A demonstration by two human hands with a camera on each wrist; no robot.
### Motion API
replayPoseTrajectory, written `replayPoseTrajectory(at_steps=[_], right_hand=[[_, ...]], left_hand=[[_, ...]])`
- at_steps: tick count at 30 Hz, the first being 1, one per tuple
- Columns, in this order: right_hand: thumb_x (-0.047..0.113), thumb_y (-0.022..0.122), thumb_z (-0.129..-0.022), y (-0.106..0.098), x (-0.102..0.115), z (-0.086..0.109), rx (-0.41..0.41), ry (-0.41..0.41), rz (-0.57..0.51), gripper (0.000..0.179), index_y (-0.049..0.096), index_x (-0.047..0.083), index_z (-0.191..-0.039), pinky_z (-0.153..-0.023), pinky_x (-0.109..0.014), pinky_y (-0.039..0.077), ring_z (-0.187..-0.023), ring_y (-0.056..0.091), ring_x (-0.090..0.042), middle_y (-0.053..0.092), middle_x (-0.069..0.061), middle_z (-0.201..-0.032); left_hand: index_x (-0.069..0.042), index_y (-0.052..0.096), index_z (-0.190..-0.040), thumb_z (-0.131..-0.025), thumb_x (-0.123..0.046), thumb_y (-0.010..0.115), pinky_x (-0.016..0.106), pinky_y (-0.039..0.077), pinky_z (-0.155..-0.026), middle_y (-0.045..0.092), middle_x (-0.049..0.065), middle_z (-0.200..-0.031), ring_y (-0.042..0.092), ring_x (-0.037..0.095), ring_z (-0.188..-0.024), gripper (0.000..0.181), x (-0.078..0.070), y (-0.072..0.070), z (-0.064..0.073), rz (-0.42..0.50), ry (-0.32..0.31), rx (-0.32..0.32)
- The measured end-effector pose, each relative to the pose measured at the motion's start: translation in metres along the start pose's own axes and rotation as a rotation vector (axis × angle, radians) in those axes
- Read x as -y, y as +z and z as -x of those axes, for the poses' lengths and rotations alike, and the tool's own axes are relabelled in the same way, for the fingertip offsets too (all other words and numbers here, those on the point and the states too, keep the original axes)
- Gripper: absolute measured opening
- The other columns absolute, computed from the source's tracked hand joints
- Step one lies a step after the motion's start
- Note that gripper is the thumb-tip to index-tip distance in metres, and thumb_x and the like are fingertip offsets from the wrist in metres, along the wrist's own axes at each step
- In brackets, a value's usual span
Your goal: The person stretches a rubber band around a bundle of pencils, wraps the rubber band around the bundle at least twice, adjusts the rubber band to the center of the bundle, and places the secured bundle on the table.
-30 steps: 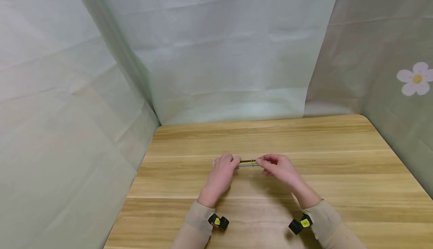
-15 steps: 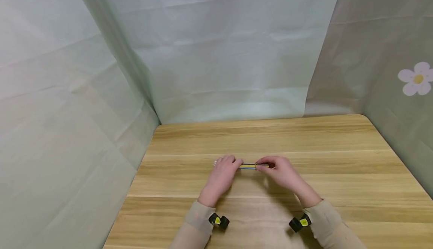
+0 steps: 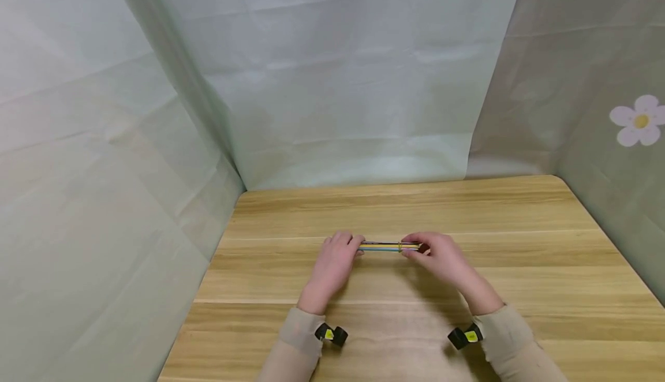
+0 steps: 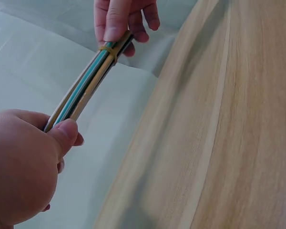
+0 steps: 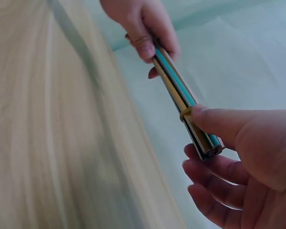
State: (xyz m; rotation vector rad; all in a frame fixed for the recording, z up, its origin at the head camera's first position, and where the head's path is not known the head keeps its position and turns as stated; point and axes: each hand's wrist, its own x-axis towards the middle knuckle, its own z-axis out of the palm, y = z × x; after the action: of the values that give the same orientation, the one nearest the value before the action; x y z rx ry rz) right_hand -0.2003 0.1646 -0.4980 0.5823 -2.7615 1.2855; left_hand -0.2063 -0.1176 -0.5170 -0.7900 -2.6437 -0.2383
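A slim bundle of pencils (image 3: 381,247), turquoise, yellow and dark, lies level between my two hands in the head view. My left hand (image 3: 335,261) grips one end, thumb on top and that end hidden in the fingers. Toward the other end a yellowish rubber band (image 4: 108,50) circles the bundle. My right hand (image 3: 444,258) pinches the bundle at this band; in the right wrist view the thumb (image 5: 219,119) presses right beside it. There the bundle's dark end sticks out past the thumb, above the curled fingers.
Both hands are over a wooden table (image 3: 291,214). Pale cloth (image 3: 353,93) hangs behind it and on both sides, with a white flower print (image 3: 640,121) at right. Black wrist cameras (image 3: 331,334) sit at both cuffs.
My right hand and the rubber band have shifted right, and my left hand slightly left. More of the bundle shows between the hands, which have also risen a little in the head view.
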Motion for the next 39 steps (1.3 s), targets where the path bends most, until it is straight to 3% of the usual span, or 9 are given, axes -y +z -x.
replayPoseTrajectory(at_steps=[4, 7, 10, 14, 19, 26, 34, 39], right_hand=[[0.021, 0.083, -0.096, 0.004, 0.003, 0.001, -0.025, -0.046, 0.112, 0.018, 0.080, 0.017, -0.114, -0.080, -0.039, 0.057, -0.092, 0.071, -0.016, 0.076, 0.003, -0.107], [0.023, 0.082, -0.097, 0.007, 0.005, 0.002, -0.065, -0.074, 0.184, 0.017, 0.079, 0.017, -0.113, -0.089, -0.047, 0.056, -0.101, 0.072, -0.022, 0.077, 0.000, -0.112], [0.023, 0.081, -0.098, 0.008, 0.008, 0.002, -0.089, -0.086, 0.220, 0.017, 0.079, 0.016, -0.113, -0.089, -0.049, 0.056, -0.100, 0.071, -0.023, 0.076, -0.001, -0.112], [0.024, 0.081, -0.098, 0.010, 0.013, 0.002, -0.105, -0.116, 0.251, 0.017, 0.078, 0.016, -0.113, -0.084, -0.045, 0.055, -0.095, 0.069, -0.020, 0.076, 0.000, -0.109], [0.021, 0.083, -0.096, 0.013, 0.015, 0.002, -0.118, -0.176, 0.297, 0.019, 0.078, 0.013, -0.113, -0.085, -0.047, 0.057, -0.098, 0.072, -0.024, 0.077, -0.002, -0.109], [0.026, 0.083, -0.096, 0.019, 0.019, 0.004, -0.073, -0.209, 0.446, 0.026, 0.078, 0.016, -0.120, -0.095, -0.062, 0.050, -0.109, 0.070, -0.028, 0.077, -0.001, -0.117], [0.022, 0.083, -0.096, 0.025, 0.017, 0.003, -0.022, -0.252, 0.459, 0.029, 0.078, 0.014, -0.123, -0.100, -0.061, 0.049, -0.113, 0.069, -0.032, 0.077, -0.006, -0.120], [0.030, 0.086, -0.092, 0.019, 0.013, 0.003, -0.032, -0.228, 0.463, 0.039, 0.078, 0.013, -0.126, -0.092, -0.059, 0.051, -0.110, 0.067, -0.031, 0.078, -0.006, -0.121]], left_hand=[[-0.013, 0.068, -0.124, -0.106, -0.028, 0.065, 0.038, 0.046, -0.079, 0.062, 0.001, -0.097, 0.057, 0.022, -0.090, 0.023, -0.002, -0.002, 0.001, -0.017, -0.019, 0.015], [-0.013, 0.066, -0.120, -0.108, -0.029, 0.062, 0.047, 0.048, -0.090, 0.065, 0.002, -0.100, 0.062, 0.024, -0.096, 0.020, -0.008, -0.003, 0.001, -0.101, -0.033, 0.058], [-0.013, 0.063, -0.117, -0.110, -0.029, 0.060, 0.056, 0.048, -0.100, 0.068, 0.004, -0.103, 0.066, 0.026, -0.101, 0.018, -0.015, -0.004, 0.001, -0.160, -0.031, 0.100], [-0.012, 0.062, -0.118, -0.111, -0.028, 0.058, 0.047, 0.051, -0.091, 0.068, 0.005, -0.105, 0.064, 0.025, -0.098, 0.018, -0.022, -0.006, 0.000, -0.148, -0.031, 0.121], [-0.014, 0.062, -0.116, -0.110, -0.027, 0.060, 0.036, 0.043, -0.076, 0.065, 0.002, -0.101, 0.059, 0.020, -0.090, 0.015, -0.025, -0.007, 0.000, -0.146, -0.031, 0.114], [-0.015, 0.063, -0.116, -0.109, -0.028, 0.063, 0.035, 0.042, -0.076, 0.063, -0.001, -0.098, 0.055, 0.018, -0.087, 0.015, -0.027, -0.007, 0.002, -0.194, 0.000, 0.135], [-0.014, 0.066, -0.118, -0.107, -0.027, 0.066, 0.036, 0.044, -0.077, 0.067, 0.000, -0.100, 0.058, 0.019, -0.089, 0.018, -0.024, -0.006, 0.003, -0.173, 0.026, 0.146], [-0.014, 0.067, -0.123, -0.108, -0.027, 0.063, 0.037, 0.046, -0.081, 0.071, 0.001, -0.107, 0.062, 0.020, -0.096, 0.020, -0.017, -0.008, 0.004, -0.129, -0.022, 0.187]])
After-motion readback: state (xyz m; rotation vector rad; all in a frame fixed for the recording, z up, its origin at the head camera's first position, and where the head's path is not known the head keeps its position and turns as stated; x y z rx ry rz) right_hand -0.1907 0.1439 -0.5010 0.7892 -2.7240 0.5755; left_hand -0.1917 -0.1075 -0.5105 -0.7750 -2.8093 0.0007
